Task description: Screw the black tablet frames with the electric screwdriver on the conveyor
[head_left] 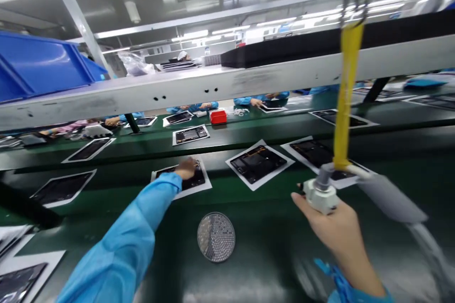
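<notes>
My left hand (186, 168), in a light blue sleeve, reaches forward and rests on a dark device panel lying on a white sheet (185, 181) on the green belt; its fingers curl down onto the panel's far edge. My right hand (336, 227) is wrapped around a white powered screwdriver (322, 193) that hangs from a yellow strap (346, 94), with a grey hose (391, 199) running off to the right. The tool's tip points left, short of another panel on a white sheet (259, 163).
A round metal dish of small screws (216, 236) sits on the belt between my arms. More panels on sheets line both belts. A red box (218, 117) and other workers' hands (256, 102) are across the line. Blue bins (42, 66) sit on a shelf rail (227, 86).
</notes>
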Available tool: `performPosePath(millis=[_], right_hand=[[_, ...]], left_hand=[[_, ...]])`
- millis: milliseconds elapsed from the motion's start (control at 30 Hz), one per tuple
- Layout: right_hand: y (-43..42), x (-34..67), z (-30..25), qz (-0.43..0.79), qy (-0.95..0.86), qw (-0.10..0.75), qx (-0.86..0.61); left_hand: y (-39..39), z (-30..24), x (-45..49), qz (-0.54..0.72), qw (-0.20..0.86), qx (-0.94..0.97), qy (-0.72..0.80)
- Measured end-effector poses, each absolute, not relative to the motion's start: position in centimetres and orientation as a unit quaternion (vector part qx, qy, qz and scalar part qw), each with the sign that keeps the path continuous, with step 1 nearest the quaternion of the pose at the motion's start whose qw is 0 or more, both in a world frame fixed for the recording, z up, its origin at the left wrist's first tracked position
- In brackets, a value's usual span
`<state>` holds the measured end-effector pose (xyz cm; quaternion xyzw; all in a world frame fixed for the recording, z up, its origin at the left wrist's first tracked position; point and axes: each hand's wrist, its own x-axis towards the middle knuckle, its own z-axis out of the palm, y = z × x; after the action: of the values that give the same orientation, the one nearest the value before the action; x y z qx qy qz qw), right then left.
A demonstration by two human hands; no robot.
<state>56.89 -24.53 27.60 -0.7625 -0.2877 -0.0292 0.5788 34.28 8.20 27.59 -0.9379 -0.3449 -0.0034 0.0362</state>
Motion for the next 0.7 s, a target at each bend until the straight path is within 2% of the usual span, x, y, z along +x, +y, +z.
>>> performPosePath(millis=[133, 267, 400, 533, 700], right_hand=[[-24.2, 56.8, 27.3, 0.037, -0.296, 0.526, -0.797], [-24.3, 56.9, 26.9, 0.015, -0.307, 0.554, -0.774], [-24.3, 56.6, 26.9, 0.000, -0.305, 0.578, -0.757], [-24.1, 56.5, 27.4, 0.030, -0.309, 0.579, -0.754], [-23.8, 56.9, 27.6, 0.057, -0.328, 0.591, -0.735]], left_hand=[[3.0, 22.1, 42.5, 0.040, -0.033, -0.972, -0.228], [0.1, 19.3, 47.2, 0.068, -0.103, -0.977, -0.176], [0.2, 18.3, 48.3, 0.059, -0.196, -0.956, -0.209], [0.8, 18.0, 48.5, -0.013, -0.341, -0.894, -0.292], [2.1, 18.4, 48.1, -0.179, -0.547, -0.706, -0.413]])
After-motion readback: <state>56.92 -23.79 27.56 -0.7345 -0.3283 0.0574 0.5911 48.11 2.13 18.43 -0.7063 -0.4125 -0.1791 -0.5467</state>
